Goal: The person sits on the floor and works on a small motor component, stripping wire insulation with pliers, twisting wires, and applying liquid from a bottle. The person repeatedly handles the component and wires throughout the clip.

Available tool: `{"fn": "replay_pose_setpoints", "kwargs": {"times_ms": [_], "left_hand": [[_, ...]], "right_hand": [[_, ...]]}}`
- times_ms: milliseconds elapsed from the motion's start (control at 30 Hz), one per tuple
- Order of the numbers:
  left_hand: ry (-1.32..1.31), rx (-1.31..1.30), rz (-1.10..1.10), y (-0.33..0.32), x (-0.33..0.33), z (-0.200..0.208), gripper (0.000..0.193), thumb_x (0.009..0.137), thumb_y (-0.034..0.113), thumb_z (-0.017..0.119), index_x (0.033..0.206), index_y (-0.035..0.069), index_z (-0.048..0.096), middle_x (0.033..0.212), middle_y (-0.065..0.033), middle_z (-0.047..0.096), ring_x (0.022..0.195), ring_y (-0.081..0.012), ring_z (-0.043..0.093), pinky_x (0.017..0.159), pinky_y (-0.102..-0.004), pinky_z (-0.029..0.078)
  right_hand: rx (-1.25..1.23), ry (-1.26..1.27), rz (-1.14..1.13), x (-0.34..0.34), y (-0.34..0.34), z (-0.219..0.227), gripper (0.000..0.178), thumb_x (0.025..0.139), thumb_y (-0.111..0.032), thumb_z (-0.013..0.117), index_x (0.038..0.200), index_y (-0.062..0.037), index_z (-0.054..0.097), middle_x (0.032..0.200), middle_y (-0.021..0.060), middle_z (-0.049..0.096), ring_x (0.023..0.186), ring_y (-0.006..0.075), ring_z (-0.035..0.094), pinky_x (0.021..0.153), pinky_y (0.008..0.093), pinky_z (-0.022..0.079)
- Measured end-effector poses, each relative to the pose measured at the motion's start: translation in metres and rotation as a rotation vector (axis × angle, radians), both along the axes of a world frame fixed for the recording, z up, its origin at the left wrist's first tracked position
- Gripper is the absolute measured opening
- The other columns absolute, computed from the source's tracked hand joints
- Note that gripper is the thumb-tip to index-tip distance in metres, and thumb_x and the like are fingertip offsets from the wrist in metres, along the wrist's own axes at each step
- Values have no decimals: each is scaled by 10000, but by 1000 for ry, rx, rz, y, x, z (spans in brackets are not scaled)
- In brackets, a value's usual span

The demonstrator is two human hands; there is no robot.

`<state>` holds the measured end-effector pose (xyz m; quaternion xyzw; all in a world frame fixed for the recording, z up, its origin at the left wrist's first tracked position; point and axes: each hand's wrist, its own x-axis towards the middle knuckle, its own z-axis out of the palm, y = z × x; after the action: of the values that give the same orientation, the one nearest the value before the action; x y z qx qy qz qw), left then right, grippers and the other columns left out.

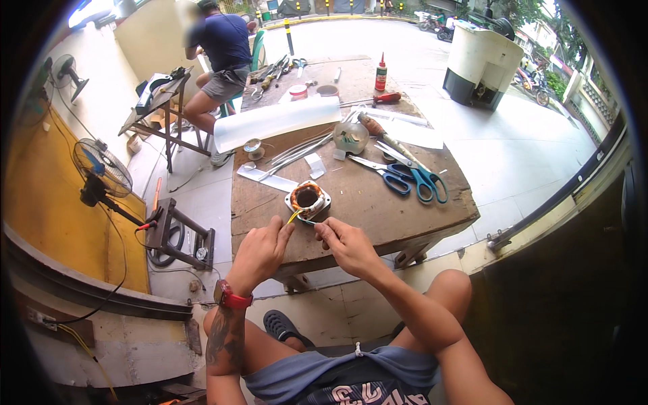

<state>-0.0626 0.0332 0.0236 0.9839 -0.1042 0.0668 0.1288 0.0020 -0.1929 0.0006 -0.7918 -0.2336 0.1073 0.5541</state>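
A small motor stator (pixel 325 201) with copper windings and a pale metal frame sits near the front edge of the wooden table. My left hand (pixel 264 244) pinches yellow wires (pixel 294 215) that come out of the stator's near side. On the other side, my right hand (pixel 345 247) is closed, thumb against fingers, on a thin pale wire (pixel 309 222) leading from the same coil. The ends of the wires are hidden in my fingers. Two blue-handled scissors (pixel 424 183) lie to the right, beyond my right hand.
Behind the stator are a solder spool (pixel 253 148), pale sleeving tubes (pixel 297 154), a round glass jar (pixel 351 138), a white sheet roll (pixel 280 123) and a red bottle (pixel 381 74). A fan (pixel 101 169) stands left; another person (pixel 226 47) sits at the far left.
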Motion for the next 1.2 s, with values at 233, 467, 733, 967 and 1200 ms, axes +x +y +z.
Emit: {"fn": "replay_pose_setpoints", "kwargs": {"times_ms": [233,467,733,967,1200], "left_hand": [[-297,-106,49,-15,-3,-10,242,1038,238,650,1148,29,700,894,-126,673,784,-350,673,758,-443,501],[161,-1292,284,-18,5,-25,282,1052,175,688,1237,-37,664,1091,-129,759,960,-201,760,819,-313,624],[102,-1730,288,-35,8,-41,278,1065,171,676,1229,-34,585,1086,-142,760,962,-194,762,867,-316,646],[-260,-907,287,-43,-2,-33,198,1009,49,687,1201,7,713,1027,-132,765,895,-201,755,773,-343,586],[-463,-565,231,-35,-3,-26,212,1024,1,630,1217,31,712,1051,-151,755,960,-281,753,841,-370,586]], "right_hand": [[3,150,47,-5,-4,18,391,1129,-363,527,1006,-33,698,719,38,622,659,102,541,627,301,463],[-76,220,227,-20,5,14,398,1128,-363,531,1073,-21,725,777,51,657,705,115,565,653,305,471],[179,-130,-118,0,15,-1,228,1059,-168,667,1164,9,766,1050,148,754,947,194,730,809,329,563],[332,-173,-89,13,39,-7,210,974,-81,751,1177,-27,748,1052,137,761,932,223,733,844,358,577],[-42,-725,29,23,41,-13,214,980,-105,704,1187,-57,676,1067,132,693,1030,351,642,915,446,525]]}}
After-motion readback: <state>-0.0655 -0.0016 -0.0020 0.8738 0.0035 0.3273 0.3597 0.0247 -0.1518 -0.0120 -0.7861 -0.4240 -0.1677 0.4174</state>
